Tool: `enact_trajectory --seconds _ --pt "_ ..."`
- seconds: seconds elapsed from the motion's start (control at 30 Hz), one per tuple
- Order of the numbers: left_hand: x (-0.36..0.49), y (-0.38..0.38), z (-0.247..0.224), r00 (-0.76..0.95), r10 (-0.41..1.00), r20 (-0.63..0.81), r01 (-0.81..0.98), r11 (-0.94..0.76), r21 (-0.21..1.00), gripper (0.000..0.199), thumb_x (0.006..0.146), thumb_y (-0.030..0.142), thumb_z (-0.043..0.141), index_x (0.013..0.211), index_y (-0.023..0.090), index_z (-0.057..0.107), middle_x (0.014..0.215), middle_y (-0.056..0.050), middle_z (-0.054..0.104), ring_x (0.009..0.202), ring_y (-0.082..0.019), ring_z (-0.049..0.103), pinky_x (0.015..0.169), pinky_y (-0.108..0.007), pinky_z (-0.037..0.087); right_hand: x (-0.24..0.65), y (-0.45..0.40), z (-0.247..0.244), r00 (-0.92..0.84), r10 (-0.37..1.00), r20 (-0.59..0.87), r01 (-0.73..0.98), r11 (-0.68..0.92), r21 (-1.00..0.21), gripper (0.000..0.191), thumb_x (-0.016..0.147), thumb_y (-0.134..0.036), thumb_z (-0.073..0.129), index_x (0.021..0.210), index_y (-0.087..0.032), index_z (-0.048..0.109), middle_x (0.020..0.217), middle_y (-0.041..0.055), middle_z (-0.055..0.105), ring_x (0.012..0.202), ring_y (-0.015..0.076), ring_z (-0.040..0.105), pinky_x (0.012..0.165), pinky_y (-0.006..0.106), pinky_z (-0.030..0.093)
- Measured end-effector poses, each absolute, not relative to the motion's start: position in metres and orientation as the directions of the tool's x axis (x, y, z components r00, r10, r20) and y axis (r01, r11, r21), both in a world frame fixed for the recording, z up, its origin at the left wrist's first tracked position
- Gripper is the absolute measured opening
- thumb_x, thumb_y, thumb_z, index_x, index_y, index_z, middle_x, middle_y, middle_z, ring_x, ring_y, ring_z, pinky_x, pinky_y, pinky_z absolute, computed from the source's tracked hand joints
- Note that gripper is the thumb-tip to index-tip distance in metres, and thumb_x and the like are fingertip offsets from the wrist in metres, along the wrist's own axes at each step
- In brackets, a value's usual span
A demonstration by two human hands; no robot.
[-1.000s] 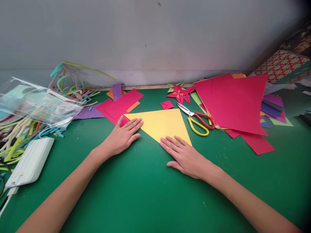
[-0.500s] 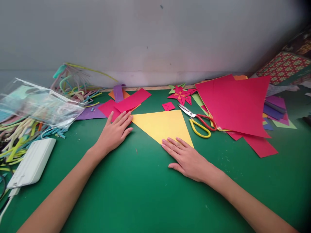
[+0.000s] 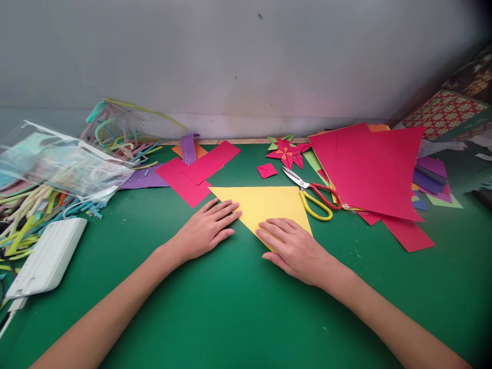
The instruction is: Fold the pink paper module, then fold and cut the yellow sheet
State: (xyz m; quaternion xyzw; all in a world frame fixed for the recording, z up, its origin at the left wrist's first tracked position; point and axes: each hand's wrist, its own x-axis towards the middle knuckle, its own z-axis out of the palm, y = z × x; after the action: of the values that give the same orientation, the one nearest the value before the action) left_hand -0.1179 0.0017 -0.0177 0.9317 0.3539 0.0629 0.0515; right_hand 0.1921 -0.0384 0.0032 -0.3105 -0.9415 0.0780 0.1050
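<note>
Yellow paper [image 3: 274, 205] lies flat on the green table [image 3: 215, 312], between the red paper pieces [image 3: 189, 187] and the scissors [image 3: 304, 185], whose handle lies at its upper right corner (contact unclear). Left hand [image 3: 209, 225]: open, fingertips on the slanted edge. Right hand [image 3: 294, 248]: open, fingers laid over the lower part, gripping nothing. Judgement: press well with even, flat-fingered pressure along that edge, right hand anchoring against skids

We've got pipe cleaners [image 3: 25, 231] piled toward the tabletop's [image 3: 226, 323] back left corner, white power bank [image 3: 48, 259] in front, red-patterned box [image 3: 447, 114] back right.
</note>
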Motion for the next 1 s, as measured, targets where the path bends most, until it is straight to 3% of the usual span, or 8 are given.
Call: enact_trajectory --seconds 0.17,0.37,0.53,0.67,0.83,1.0 --pt "-0.121 0.001 -0.015 0.694 0.714 0.087 0.706 -0.700 0.108 0.059 0.110 0.047 0.040 0.166 0.033 0.029 0.167 -0.001 0.041 0.157 -0.026 0.036 0.134 -0.054 0.003 0.179 -0.028 -0.016 -0.791 0.599 0.124 0.573 0.797 -0.194 0.073 0.107 -0.050 0.049 0.167 -0.015 0.026 0.173 0.0125 0.030 0.159 0.0350 0.028 0.127 0.059 0.031" --pt "-0.141 0.011 -0.016 0.550 0.828 0.113 0.829 -0.557 0.049 0.059 0.111 0.047 0.036 0.167 0.033 0.027 0.165 -0.003 0.043 0.154 -0.031 0.042 0.131 -0.063 -0.003 0.179 -0.028 -0.026 -0.785 0.608 0.117 0.580 0.788 -0.206 0.077 0.107 -0.054 0.047 0.169 -0.018 0.019 0.175 0.0105 0.025 0.161 0.0332 0.024 0.129 0.058 0.028" --pt "-0.139 0.016 -0.018 0.464 0.868 0.177 0.881 -0.474 0.015 0.059 0.110 0.049 0.037 0.164 0.025 0.038 0.159 -0.010 0.052 0.151 -0.033 0.045 0.131 -0.066 0.000 0.180 -0.028 -0.023 -0.789 0.602 0.125 0.573 0.793 -0.205 0.078 0.107 -0.055 0.047 0.170 -0.019 0.018 0.174 0.0117 0.028 0.161 0.0330 0.025 0.128 0.058 0.029" --pt "-0.131 0.014 -0.016 0.461 0.858 0.226 0.881 -0.473 0.000 0.057 0.110 0.045 0.039 0.158 0.016 0.048 0.159 -0.013 0.051 0.155 -0.032 0.039 0.133 -0.061 0.008 0.180 -0.028 -0.024 -0.784 0.606 0.133 0.577 0.791 -0.202 0.077 0.107 -0.055 0.046 0.170 -0.019 0.019 0.174 0.0113 0.027 0.161 0.0330 0.026 0.128 0.057 0.029" --pt "-0.124 0.008 -0.016 0.745 0.658 0.105 0.651 -0.753 0.096 0.052 0.111 0.040 0.041 0.162 0.029 0.042 0.165 -0.001 0.044 0.158 -0.024 0.034 0.133 -0.050 0.020 0.180 -0.029 -0.025 -0.787 0.603 0.133 0.574 0.793 -0.201 0.070 0.108 -0.052 0.046 0.166 -0.017 0.030 0.173 0.0119 0.030 0.161 0.0335 0.026 0.129 0.058 0.027" --pt "-0.122 0.010 -0.017 0.796 0.603 0.054 0.592 -0.794 0.142 0.054 0.110 0.045 0.043 0.163 0.035 0.038 0.167 0.001 0.041 0.158 -0.025 0.033 0.132 -0.050 0.026 0.180 -0.032 -0.024 -0.777 0.608 0.162 0.577 0.791 -0.203 0.059 0.109 -0.045 0.045 0.159 -0.014 0.042 0.169 0.0149 0.038 0.157 0.0344 0.034 0.127 0.058 0.030"
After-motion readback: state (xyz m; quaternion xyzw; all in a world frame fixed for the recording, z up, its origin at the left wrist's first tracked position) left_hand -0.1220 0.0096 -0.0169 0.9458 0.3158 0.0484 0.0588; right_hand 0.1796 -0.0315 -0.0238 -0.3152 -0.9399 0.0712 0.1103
